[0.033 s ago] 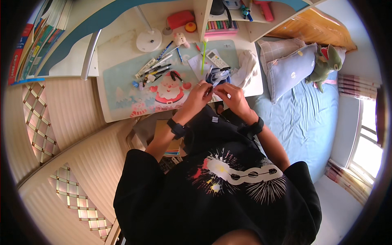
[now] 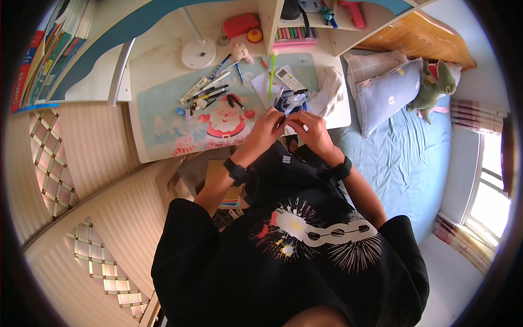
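At the desk's front edge, my left hand (image 2: 267, 131) and my right hand (image 2: 310, 131) meet with fingertips pinched together. Whatever they pinch is small and dark, mostly covered by the fingers, and I cannot make it out. Just beyond the fingertips lies a dark blue pouch (image 2: 284, 101) with pens or similar things showing at its top. To the left, several loose pens (image 2: 204, 94) lie in a heap on the printed desk mat (image 2: 163, 117). A white remote control (image 2: 290, 79) rests on some paper behind the pouch, beside a green flower-topped stick (image 2: 271, 79).
A crumpled pale cloth (image 2: 329, 90) lies at the desk's right end. Behind the mat are a white lamp base (image 2: 198, 53), a red pouch (image 2: 241, 25) and a small plush toy (image 2: 240, 53). A bed (image 2: 400, 158) with pillows stands to the right.
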